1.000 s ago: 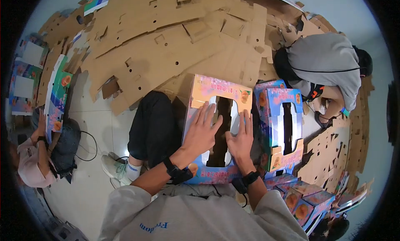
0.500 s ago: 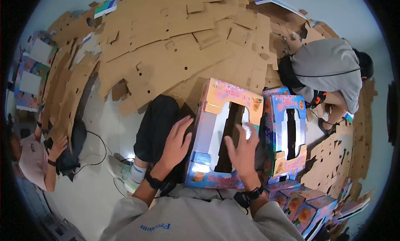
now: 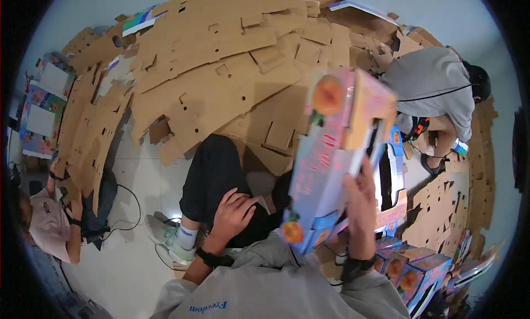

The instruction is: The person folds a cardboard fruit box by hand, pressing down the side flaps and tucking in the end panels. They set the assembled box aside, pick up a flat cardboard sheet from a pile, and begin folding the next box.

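A printed cardboard box (image 3: 317, 170), pink and blue with peach-coloured fruit pictures, is raised and tilted in front of me, slightly blurred. Its narrow side faces me and its cut-out opening is turned to the right. My right hand (image 3: 361, 206) grips the box at that open side; some fingertips are hidden there. Over my lap, near the black trouser leg (image 3: 212, 175), my left hand (image 3: 234, 211) is empty, with its fingers loosely bent and apart. A similar blue box (image 3: 395, 181) stands behind the raised one, partly covered by it.
Several more printed boxes (image 3: 411, 269) sit at my lower right. Flat brown cardboard sheets (image 3: 221, 81) spread across the floor ahead. One person in grey (image 3: 428, 87) bends over at the right; another person in pink (image 3: 52, 219) handles cardboard at the left. A black cable (image 3: 135, 206) lies on the floor.
The box has been lifted from my lap and turned onto its side, up and to the right. My right hand has taken hold of it. My left hand has dropped slightly, away from the box.
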{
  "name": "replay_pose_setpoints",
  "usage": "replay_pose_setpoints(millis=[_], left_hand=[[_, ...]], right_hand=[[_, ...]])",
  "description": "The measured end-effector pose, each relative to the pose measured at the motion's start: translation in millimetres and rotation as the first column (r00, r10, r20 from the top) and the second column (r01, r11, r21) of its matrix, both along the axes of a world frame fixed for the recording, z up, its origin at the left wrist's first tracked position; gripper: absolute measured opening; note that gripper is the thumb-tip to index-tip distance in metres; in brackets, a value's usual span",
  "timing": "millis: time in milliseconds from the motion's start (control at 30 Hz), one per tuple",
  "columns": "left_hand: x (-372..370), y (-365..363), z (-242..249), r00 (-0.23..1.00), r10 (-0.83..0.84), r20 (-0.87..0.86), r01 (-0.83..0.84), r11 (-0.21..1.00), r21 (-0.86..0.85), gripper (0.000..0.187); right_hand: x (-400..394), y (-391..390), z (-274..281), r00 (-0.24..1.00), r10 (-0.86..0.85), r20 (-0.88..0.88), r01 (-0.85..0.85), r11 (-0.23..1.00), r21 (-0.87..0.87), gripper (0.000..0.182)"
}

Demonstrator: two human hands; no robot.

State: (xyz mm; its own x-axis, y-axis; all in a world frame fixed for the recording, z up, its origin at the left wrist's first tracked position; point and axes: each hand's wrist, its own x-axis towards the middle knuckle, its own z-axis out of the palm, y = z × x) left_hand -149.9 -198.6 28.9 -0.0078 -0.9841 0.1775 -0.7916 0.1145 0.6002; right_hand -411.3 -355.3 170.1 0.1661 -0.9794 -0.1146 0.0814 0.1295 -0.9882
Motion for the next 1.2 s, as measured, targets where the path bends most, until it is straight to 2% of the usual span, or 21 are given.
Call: replay_pose_setpoints(millis=[67, 200, 233, 333, 367, 400, 433, 467, 500, 533, 567, 633, 667, 767, 833, 933, 967, 1067, 1100, 1200], left_hand=[[2, -7, -3, 1.0, -0.012, 0.025, 0.012, 1.0, 0.004, 0.02], [8, -19, -5, 0.999, -0.017, 0.036, 0.016, 1.0, 0.017, 0.018], [9, -21, -8, 0.998, -0.024, 0.05, 0.023, 1.0, 0.017, 0.018], [5, -33, -21, 0.996, -0.009, 0.086, 0.008, 1.0, 0.007, 0.024], [0, -38, -27, 0.995, 0.007, 0.098, -0.007, 1.0, 0.001, 0.027], [-10, -44, -30, 0.991, 0.115, 0.064, -0.119, 0.991, 0.054, 0.033], [-23, -53, -33, 0.974, 0.224, 0.036, -0.227, 0.968, 0.108, 0.039], [-34, -63, -40, 0.944, 0.331, 0.013, -0.328, 0.93, 0.166, 0.045], [-42, -76, -65, 0.887, 0.43, -0.166, -0.395, 0.894, 0.211, 0.053], [-41, -87, -78, 0.677, 0.612, -0.408, -0.43, 0.78, 0.455, 0.052], [-39, -99, -88, 0.367, 0.761, -0.535, -0.353, 0.646, 0.677, 0.051], [-34, -102, -216, -0.083, 0.8, -0.594, -0.183, 0.574, 0.798, 0.043], [-32, -104, -277, -0.308, 0.788, -0.532, -0.106, 0.528, 0.843, 0.044], [-30, -126, -250, -0.552, 0.602, -0.577, -0.18, 0.59, 0.787, 0.031], [-28, -124, -218, -0.676, 0.455, -0.58, -0.238, 0.61, 0.756, 0.024], [-33, -127, -170, -0.857, 0.308, -0.413, -0.112, 0.672, 0.732, 0.018], [-42, -125, -146, -0.853, 0.271, -0.447, -0.152, 0.69, 0.708, 0.021], [-51, -117, -121, -0.86, 0.156, -0.486, -0.197, 0.777, 0.597, 0.021], [-46, -113, -124, -0.844, 0.126, -0.521, -0.164, 0.864, 0.475, 0.015], [-36, -135, -111, -0.723, 0.208, -0.659, -0.156, 0.88, 0.449, 0.023]], right_hand=[[-40, -7, 18, 0.978, -0.113, -0.178, 0.104, 0.993, -0.058, 0.066], [-90, -28, 46, 0.935, -0.222, -0.277, 0.133, 0.943, -0.306, 0.065], [-119, -36, 34, 0.887, -0.222, -0.405, 0.095, 0.945, -0.312, 0.062], [-169, -59, -21, 0.766, -0.33, -0.551, 0.113, 0.914, -0.39, 0.056], [-182, -61, -41, 0.632, -0.347, -0.693, 0.037, 0.907, -0.42, 0.055], [-196, -61, -62, 0.47, -0.365, -0.804, -0.045, 0.9, -0.434, 0.053], [-217, -60, -98, 0.301, -0.394, -0.868, -0.027, 0.907, -0.421, 0.05], [-216, -56, -116, 0.093, -0.328, -0.94, 0.095, 0.943, -0.32, 0.051], [-207, -50, -114, 0.037, -0.348, -0.937, 0.123, 0.932, -0.341, 0.052], [-195, -45, -109, -0.019, -0.369, -0.929, 0.151, 0.918, -0.367, 0.054], [-187, -43, -106, 0.012, -0.38, -0.925, 0.161, 0.914, -0.373, 0.055], [-177, -38, -102, 0.075, -0.4, -0.914, 0.189, 0.905, -0.38, 0.055], [-176, -38, -102, 0.083, -0.397, -0.914, 0.206, 0.904, -0.374, 0.055], [-186, -50, -109, 0.113, -0.385, -0.916, 0.226, 0.908, -0.354, 0.057], [-178, -47, -103, 0.123, -0.408, -0.905, 0.231, 0.898, -0.373, 0.056], [-173, -44, -102, 0.136, -0.425, -0.895, 0.244, 0.89, -0.386, 0.055], [-170, -44, -98, 0.133, -0.418, -0.899, 0.257, 0.89, -0.376, 0.055], [-167, -42, -92, 0.136, -0.416, -0.899, 0.271, 0.889, -0.37, 0.055], [-166, -42, -91, 0.138, -0.42, -0.897, 0.275, 0.886, -0.373, 0.055], [-166, -41, -93, 0.135, -0.444, -0.886, 0.256, 0.879, -0.402, 0.054]])
